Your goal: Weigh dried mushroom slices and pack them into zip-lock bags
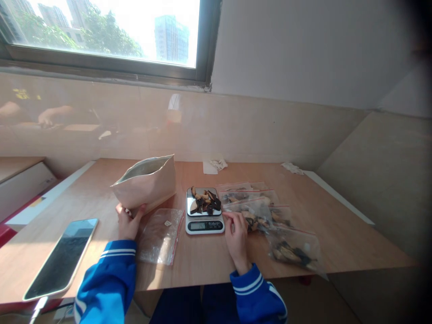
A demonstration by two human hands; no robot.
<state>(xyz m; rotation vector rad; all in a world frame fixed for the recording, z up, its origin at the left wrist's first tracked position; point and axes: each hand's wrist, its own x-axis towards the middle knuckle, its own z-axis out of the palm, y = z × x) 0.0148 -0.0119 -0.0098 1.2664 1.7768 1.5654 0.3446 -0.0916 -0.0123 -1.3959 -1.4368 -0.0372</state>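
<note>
On the digital kitchen scale (pixel 205 226) lies a small pile of dried mushroom pieces (pixel 205 201), dark and pale brown. My left hand (pixel 129 222) is closed on the lower edge of an upright beige paper pouch (pixel 151 186), whose mouth gapes open. Below the pouch a clear zip bag (pixel 161 238) with a red seal line lies flat. My right hand (pixel 237 234) rests at the right side of the scale, fingers curled and fingertips close to its edge; no held object shows. Beside it, several zip bags (pixel 293 245) contain similar mushroom pieces.
At the left lies a phone (pixel 62 258) with a white cable (pixel 39 306) plugged in. Crumpled tissue (pixel 218 164) and another white scrap (pixel 292 168) lie along the table's back edge. A tiled wall (pixel 243 130) and a window (pixel 111 36) stand behind the table.
</note>
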